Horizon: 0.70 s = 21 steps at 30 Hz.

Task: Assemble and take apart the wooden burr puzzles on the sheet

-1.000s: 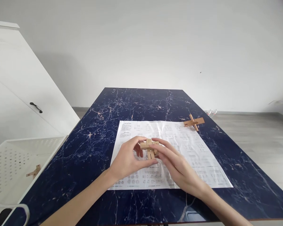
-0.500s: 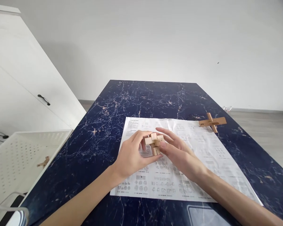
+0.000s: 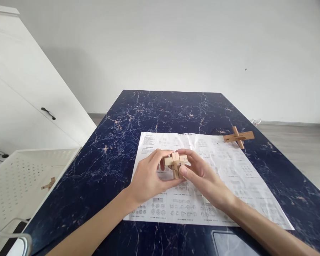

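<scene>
Between my two hands is a light wooden interlocking puzzle point(image 3: 176, 164) made of several short blocks crossing each other, with small marks on some faces. My left hand point(image 3: 148, 174) grips its left side, fingers behind and thumb stretched beneath its near end. On the other side, my right hand point(image 3: 201, 172) presses its thumb on the near right block, with its fingers curled behind. Under both hands lies a large printed instruction sheet point(image 3: 224, 209) covered in small diagrams. Part of the puzzle's back is hidden by my fingers.
A wooden cross-shaped puzzle point(image 3: 238, 137) rests at the sheet's far right corner on the dark blue marbled table point(image 3: 160, 110). Left of the table, a white perforated basket point(image 3: 13, 177) holds another small wooden piece point(image 3: 48, 184). A grey-edged rectangular object point(image 3: 232, 243) lies at the near edge.
My right hand's fingers have curled in around the back of the puzzle, where they were stretched out before. The puzzle has turned slightly, showing its blocks at a different angle.
</scene>
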Tool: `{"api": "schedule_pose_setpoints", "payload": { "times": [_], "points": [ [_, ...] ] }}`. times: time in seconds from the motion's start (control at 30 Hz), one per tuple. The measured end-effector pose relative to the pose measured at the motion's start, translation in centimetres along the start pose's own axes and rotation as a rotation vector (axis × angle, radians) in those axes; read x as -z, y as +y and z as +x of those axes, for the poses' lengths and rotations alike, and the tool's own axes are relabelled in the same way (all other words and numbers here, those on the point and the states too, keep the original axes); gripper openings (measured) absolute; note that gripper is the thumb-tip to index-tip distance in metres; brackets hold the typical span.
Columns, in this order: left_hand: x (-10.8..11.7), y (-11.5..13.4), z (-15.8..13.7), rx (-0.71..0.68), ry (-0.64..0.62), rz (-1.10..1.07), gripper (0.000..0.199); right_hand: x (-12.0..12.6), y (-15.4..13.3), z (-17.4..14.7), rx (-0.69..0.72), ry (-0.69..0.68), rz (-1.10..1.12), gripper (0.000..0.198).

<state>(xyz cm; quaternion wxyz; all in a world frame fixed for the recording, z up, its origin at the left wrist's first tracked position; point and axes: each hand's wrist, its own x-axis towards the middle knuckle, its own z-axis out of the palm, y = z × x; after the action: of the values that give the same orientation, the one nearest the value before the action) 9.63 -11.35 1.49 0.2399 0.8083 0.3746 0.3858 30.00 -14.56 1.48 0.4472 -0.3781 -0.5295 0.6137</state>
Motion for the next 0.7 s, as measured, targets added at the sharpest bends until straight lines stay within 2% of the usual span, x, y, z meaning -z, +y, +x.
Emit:
{"api": "schedule_pose_setpoints", "payload": {
  "times": [0.17,0.3,0.4,0.57,0.7],
  "points": [
    [0.7,0.4,0.6,0.125,-0.022,-0.184,0.063,0.4,0.3,0.0,0.158,0.082,-0.299,0.029],
    [0.9,0.6,0.6,0.135,-0.066,-0.274,0.065,1.2,0.7,0.3,0.412,0.165,-0.689,0.014],
    [0.9,0.5,0.5,0.109,-0.061,-0.264,0.066,1.6,0.4,0.4,0.547,0.150,-0.853,0.009],
    [1.1,0.2,0.3,0.069,-0.073,-0.226,0.069,1.5,-0.1,0.3,0.574,0.092,-0.912,0.009],
    [1.1,0.1,0.3,0.020,-0.045,-0.185,0.067,1.0,-0.3,0.1,0.456,0.078,-0.833,0.020]
  ]
}}
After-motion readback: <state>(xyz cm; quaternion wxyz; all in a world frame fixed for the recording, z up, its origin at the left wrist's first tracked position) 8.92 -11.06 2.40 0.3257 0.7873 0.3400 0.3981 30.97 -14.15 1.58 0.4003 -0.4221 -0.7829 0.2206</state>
